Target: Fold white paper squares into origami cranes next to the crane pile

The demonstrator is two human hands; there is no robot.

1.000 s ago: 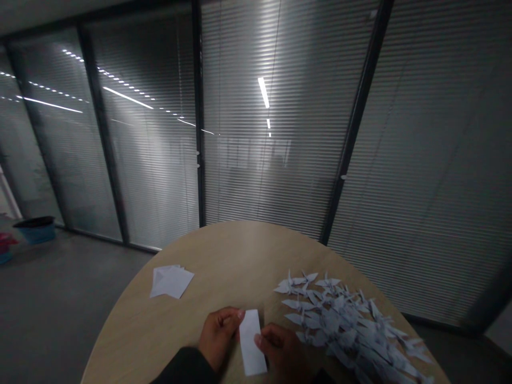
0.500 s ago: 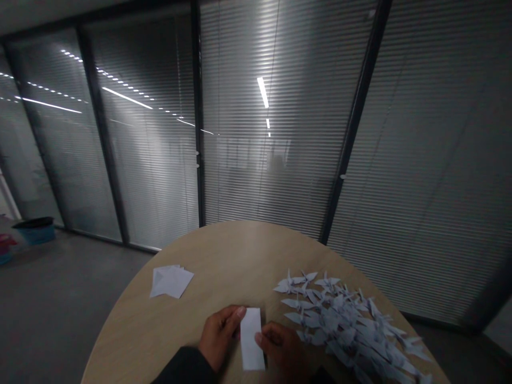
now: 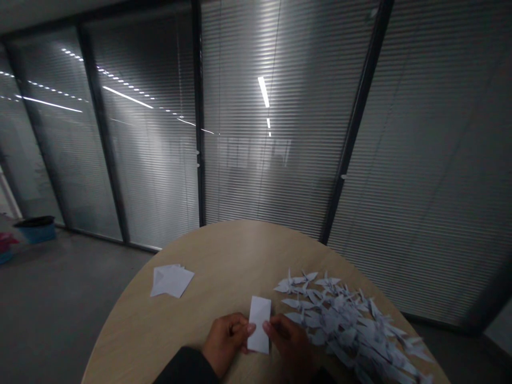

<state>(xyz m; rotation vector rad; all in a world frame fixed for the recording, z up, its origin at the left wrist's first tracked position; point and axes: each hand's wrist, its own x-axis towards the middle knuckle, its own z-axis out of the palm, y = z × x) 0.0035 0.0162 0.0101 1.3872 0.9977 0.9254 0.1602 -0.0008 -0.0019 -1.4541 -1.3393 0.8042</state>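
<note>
A white sheet of paper (image 3: 259,320), folded into a narrow upright rectangle, is held between my two hands above the near part of the table. My left hand (image 3: 228,338) pinches its left edge, thumb on top. On the opposite edge, the thumb and fingers of my right hand (image 3: 288,341) grip the paper at about the same height. Close beside my right hand lies a heap of white folded paper cranes (image 3: 344,320). Farther off on the left, a few loose white paper sheets (image 3: 172,280) overlap each other.
The round wooden table (image 3: 236,250) has its curved far edge near a glass partition with blinds (image 3: 264,176). On the floor at the far left stand a blue bin with a dark liner (image 3: 37,230) and a red and blue container (image 3: 5,248).
The folded paper has moved slightly up and to the right. My left hand has slid from near its top down to its middle, and my right hand has shifted a little higher along its edge.
</note>
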